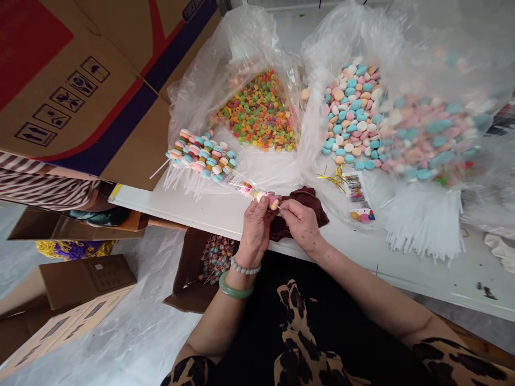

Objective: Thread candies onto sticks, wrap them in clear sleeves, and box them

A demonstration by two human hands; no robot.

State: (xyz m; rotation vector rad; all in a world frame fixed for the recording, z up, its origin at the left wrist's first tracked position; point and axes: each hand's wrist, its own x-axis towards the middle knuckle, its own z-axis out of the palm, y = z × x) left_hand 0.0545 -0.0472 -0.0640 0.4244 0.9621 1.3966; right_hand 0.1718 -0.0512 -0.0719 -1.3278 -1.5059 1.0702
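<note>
My left hand (257, 228) is closed around a candy skewer (248, 189), whose pastel sweets sit in a clear printed wrapper that points up and left. At the skewer's near end, my right hand (303, 222) pinches a thin pale bit; whether it is the stick or the gathered wrapper, I cannot tell. Under both hands lies a dark brown cloth (308, 198). Just left of them is a pile of candy skewers (203, 155), their white sticks toward me. Gold twist ties (338, 176) and printed clear wrappers (361, 198) lie to the right.
Clear bags hold ring-shaped gummies (261, 115) and pastel sweets (354, 107). A bundle of white sticks (428, 225) rests on the white table (422, 281). A large carton (100, 69) stands at the left. Below the edge, an open box (183, 273) holds wrapped skewers.
</note>
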